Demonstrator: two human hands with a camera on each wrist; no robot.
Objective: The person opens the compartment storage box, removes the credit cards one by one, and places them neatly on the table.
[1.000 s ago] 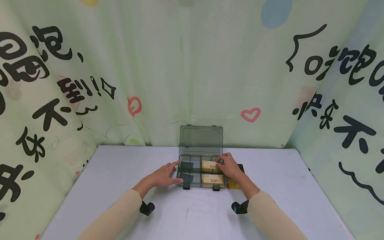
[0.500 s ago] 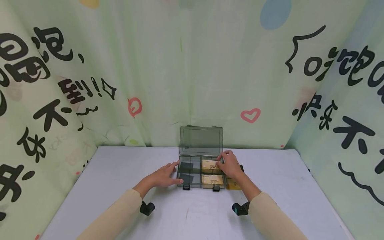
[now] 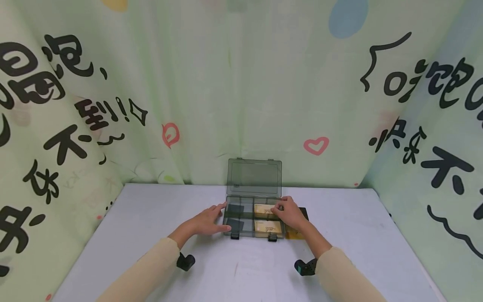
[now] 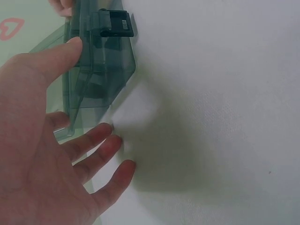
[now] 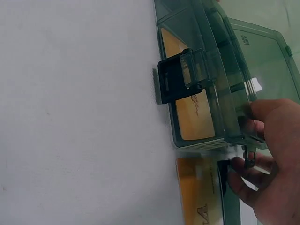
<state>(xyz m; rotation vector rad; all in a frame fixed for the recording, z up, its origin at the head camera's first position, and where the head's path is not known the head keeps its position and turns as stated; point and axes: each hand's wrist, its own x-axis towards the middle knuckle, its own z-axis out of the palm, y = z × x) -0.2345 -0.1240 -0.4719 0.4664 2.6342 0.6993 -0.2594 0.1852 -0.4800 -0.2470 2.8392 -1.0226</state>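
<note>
A smoky-green clear storage box (image 3: pixel 247 227) sits mid-table with its lid (image 3: pixel 254 177) standing open. Gold cards (image 3: pixel 268 226) lie in its right compartments and dark cards (image 3: pixel 235 208) in its left ones. My left hand (image 3: pixel 211 220) lies flat against the box's left wall (image 4: pixel 98 70), fingers straight and thumb at the near corner. My right hand (image 3: pixel 288 213) is at the far right compartment. In the right wrist view its thumb (image 5: pixel 260 112) lies on the box's rim and its fingers curl outside the right wall (image 5: pixel 211 75).
A loose gold card (image 5: pixel 197 197) and a black card (image 5: pixel 229 197) lie on the white table (image 3: pixel 151 218) just right of the box. Two black latches (image 5: pixel 180 77) stick out at the box's near edge. Printed curtains enclose the table on three sides.
My right hand's fingers have drawn in slightly at the far right compartment. The left hand and the box have stayed put.
</note>
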